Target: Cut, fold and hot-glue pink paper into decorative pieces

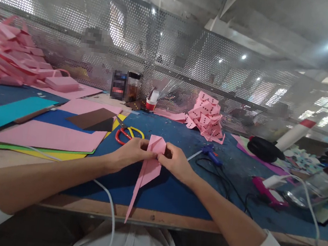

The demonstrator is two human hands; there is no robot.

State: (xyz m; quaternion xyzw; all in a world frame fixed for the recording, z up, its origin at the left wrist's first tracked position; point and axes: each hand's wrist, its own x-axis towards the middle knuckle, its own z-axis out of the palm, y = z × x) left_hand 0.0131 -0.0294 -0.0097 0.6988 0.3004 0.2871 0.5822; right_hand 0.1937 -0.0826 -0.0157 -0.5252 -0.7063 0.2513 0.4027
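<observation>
Above the blue work surface (178, 197), a folded piece of pink paper (151, 169) is held between both hands. My left hand (132, 153) pinches its left edge, thumb on the near face. On the right side my right hand (174, 160) grips it, with the thumb pressed against a fold. A long narrow pink strip hangs from the piece past the table's front edge. Just beyond my left hand lie scissors (129, 133) with red and yellow handles. To the right of my right hand rests a blue glue gun (212, 155) with a dark cord.
Coloured paper sheets (50, 134) spread at left, before a large heap of pink paper pieces (12, 56). At the back stand a red-and-white cup (151, 104), a jar (132, 88) and stacked dotted pink pieces (205, 116). A white cable (112, 209) crosses the front edge. Perforated mesh (184, 57) rises behind.
</observation>
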